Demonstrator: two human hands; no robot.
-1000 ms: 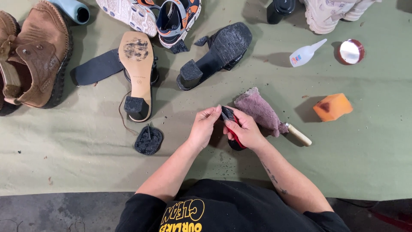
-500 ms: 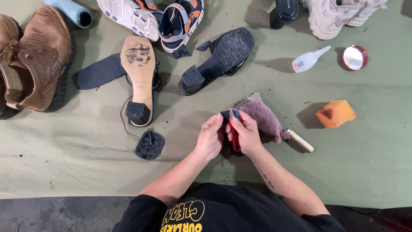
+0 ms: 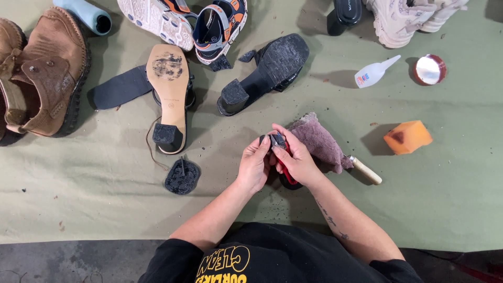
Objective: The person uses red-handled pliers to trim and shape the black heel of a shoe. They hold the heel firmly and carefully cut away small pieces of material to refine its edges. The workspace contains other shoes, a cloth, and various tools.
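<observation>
Covering the whole work surface, a green cloth [image 3: 78, 209] lies under everything, and both hands meet near its middle. Far to the left of the grip sits a brown leather boot [image 3: 47, 73]; up and left of the hands a tan-soled heeled sandal [image 3: 168, 94] lies sole up across a dark insole [image 3: 118, 86], and just above the hands a black block-heeled shoe [image 3: 267, 71] lies sole up too. Touching the right hand on its far side is a crumpled mauve rag [image 3: 319, 141], with a wooden handle [image 3: 365, 170] poking out beyond it. Further right sits an orange sponge block [image 3: 407, 137]; above that, well apart from the hands, a small white glue bottle [image 3: 373, 73] with a red and blue label lies on its side beside a round red-rimmed tin [image 3: 428, 69]. Left of the hands, a loose black heel patch [image 3: 182, 177] rests on the cloth. The left hand [image 3: 255, 165] and right hand [image 3: 297, 160] pinch a small dark heel piece [image 3: 276, 140] between their fingertips, raised above the cloth, the right also clasping a red-handled tool [image 3: 285, 169] mostly hidden beneath it.
</observation>
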